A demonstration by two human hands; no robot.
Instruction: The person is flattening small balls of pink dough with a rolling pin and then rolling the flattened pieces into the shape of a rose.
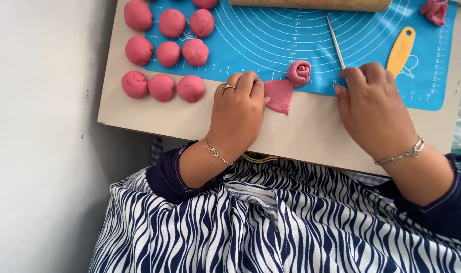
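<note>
I am looking down at a beige board (301,136) resting across my lap, with a blue baking mat (271,40) marked with ringed measuring lines lying on it. My left hand (236,114) rests knuckles-up at the mat's near edge, its fingers (248,83) curled down and pressing the left side of a flat piece of pink dough (280,96). That flat piece runs up to a small pink dough rose (298,72), a rolled spiral sitting on the mat just beside my fingertips. My right hand (374,108) lies to the right of the rose, fingers closed around the lower end of a thin metal rod (335,43), which slants away from me across the mat.

To the left, nine pink dough balls (167,53) sit in three rows, some on the mat and some on the bare board. A yellow plastic scraper (401,50) lies beside my right hand. A wooden rolling pin (311,4) lies along the far edge, and a crumpled dough scrap (435,11) sits in the far right corner. I wear a bracelet on each wrist, a ring on my left hand, and a navy-and-white striped apron (271,227).
</note>
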